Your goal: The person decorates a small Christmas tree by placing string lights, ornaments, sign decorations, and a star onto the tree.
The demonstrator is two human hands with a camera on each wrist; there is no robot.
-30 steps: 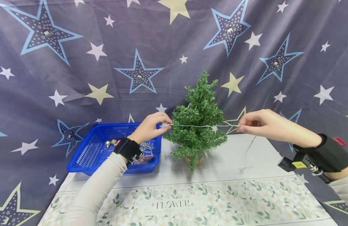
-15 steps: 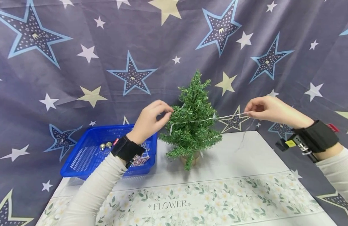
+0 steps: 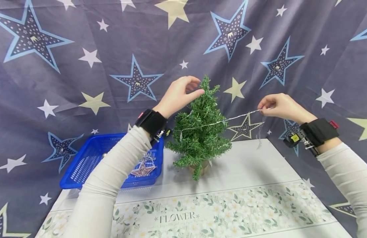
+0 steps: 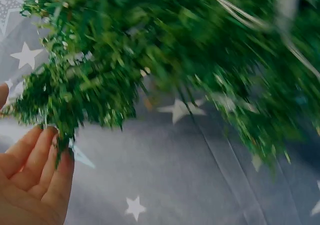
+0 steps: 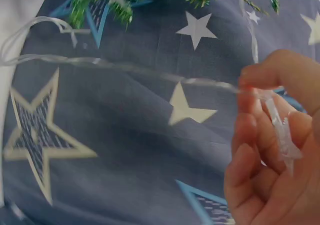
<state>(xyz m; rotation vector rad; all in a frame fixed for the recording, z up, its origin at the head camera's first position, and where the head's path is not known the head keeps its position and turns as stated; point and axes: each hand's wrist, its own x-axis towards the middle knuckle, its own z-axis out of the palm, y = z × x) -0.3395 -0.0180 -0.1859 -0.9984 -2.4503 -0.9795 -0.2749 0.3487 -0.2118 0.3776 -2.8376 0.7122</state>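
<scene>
A small green artificial Christmas tree (image 3: 201, 132) stands on the table in a light brown base. Across its front runs a thin clear-wired string light (image 3: 240, 116), with small translucent pieces along it. The right hand (image 3: 278, 105) pinches this string to the right of the tree, and a loose length dangles below the fingers. In the right wrist view, a clear star-shaped light (image 5: 284, 135) lies by the palm. My left hand (image 3: 181, 94) is at the treetop, thumb and fingers spread apart; in the left wrist view its fingertips (image 4: 47, 132) are close to the branch tips.
A blue plastic basket (image 3: 85, 162) stands left of the tree, partly hidden by the left arm. It holds a pink star ornament (image 3: 144, 169) and other ornaments. Behind hangs a star-printed curtain (image 3: 117, 43). A flower-print cloth (image 3: 231, 205) covers the table front.
My left hand has let go of the string and risen from the tree's left side to its top. The right hand has moved up with the string, which now slants upward to the right.
</scene>
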